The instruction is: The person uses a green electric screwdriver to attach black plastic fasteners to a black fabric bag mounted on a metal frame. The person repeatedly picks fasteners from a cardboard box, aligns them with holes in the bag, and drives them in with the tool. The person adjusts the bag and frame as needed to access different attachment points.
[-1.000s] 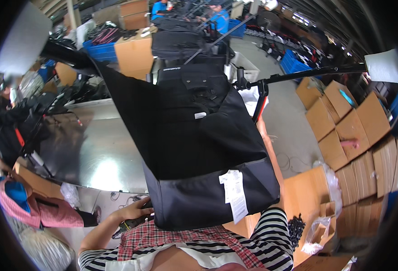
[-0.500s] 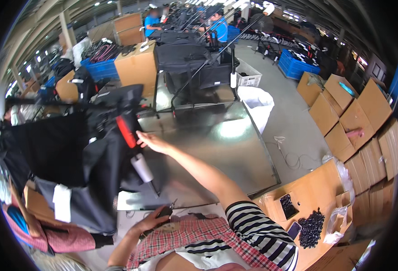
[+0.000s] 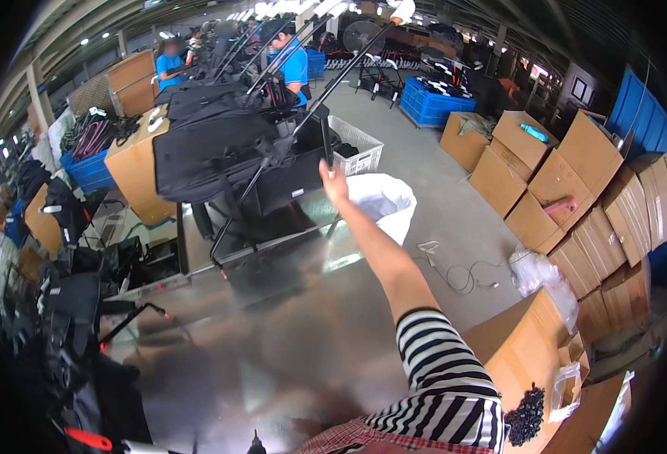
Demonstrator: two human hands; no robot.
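Boxy black fabric cart point(image 3: 212, 147) is standing on the far shiny metal worktop point(image 3: 303, 219); the right hand point(image 3: 335, 184) is gripping a slim black upright post point(image 3: 326, 140) at its right, apparently the nearest handhold; the left hand isn't showing.

A grey floor point(image 3: 447, 204) is crossed by a looped cable point(image 3: 470, 278). Its right side is lined with brown boxes point(image 3: 526, 200), behind which a blue panel point(image 3: 640, 113) is seen. The foreground is filled by a metal table point(image 3: 288, 356), in which light is dully reflected. Farther back, a blue bin point(image 3: 428, 110) and a fan point(image 3: 363, 36) are placed. The dark ceiling point(image 3: 568, 53) is ribbed with beams and, at left, dotted with small lamps point(image 3: 105, 35); a pale pillar point(image 3: 38, 94) is seen below.
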